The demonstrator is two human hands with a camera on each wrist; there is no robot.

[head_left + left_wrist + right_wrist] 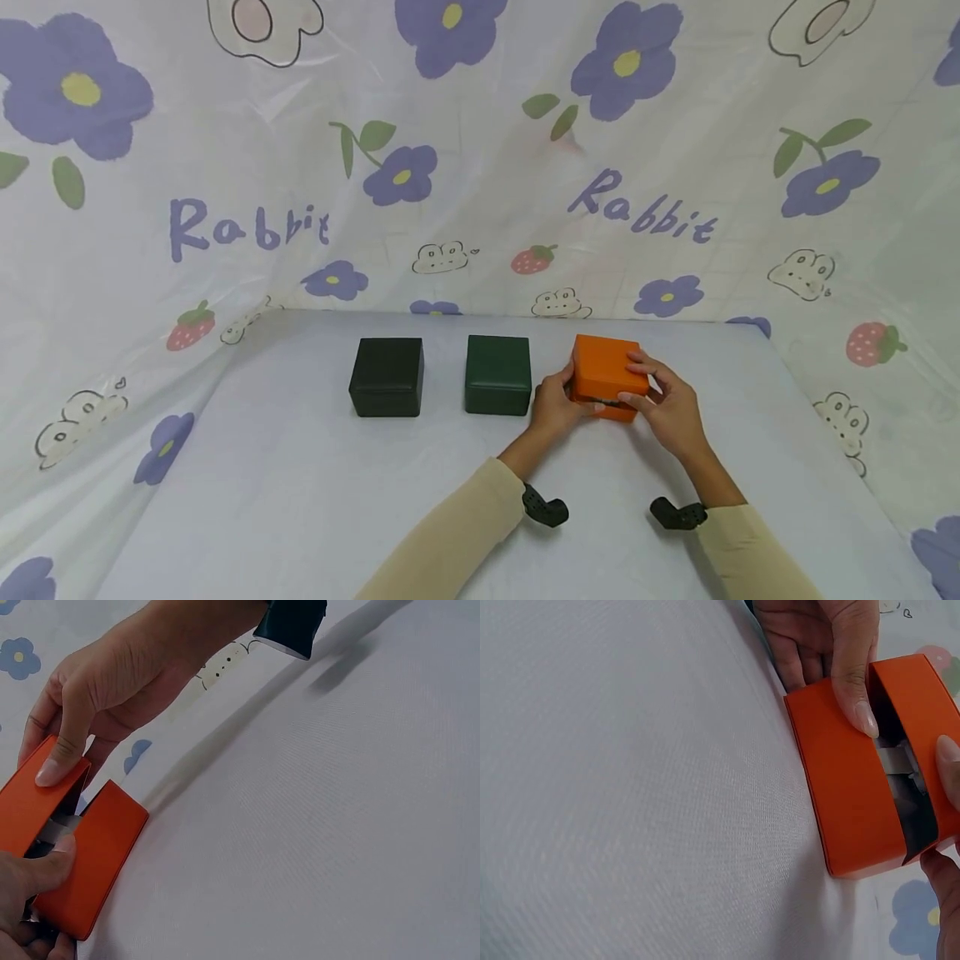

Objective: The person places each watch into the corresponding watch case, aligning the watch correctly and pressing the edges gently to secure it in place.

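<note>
An orange box stands at the right of the row, its lid (606, 362) raised a little and tilted above its base (618, 413). My left hand (553, 407) grips the base at its left side, thumb on the front. My right hand (671, 408) holds the lid at the right, thumb at its front edge and fingers on top. Through the gap in the right wrist view, a pale strip (896, 760) shows against the dark inside; what it belongs to I cannot tell. The left wrist view shows the base (94, 862) and lid (30, 802) apart at the front.
A dark green box (498, 375) stands closed just left of my left hand. Farther left is a closed black box (387, 377). All stand on a white-covered table (300, 500), with a flower-patterned curtain (480, 183) behind and at the sides.
</note>
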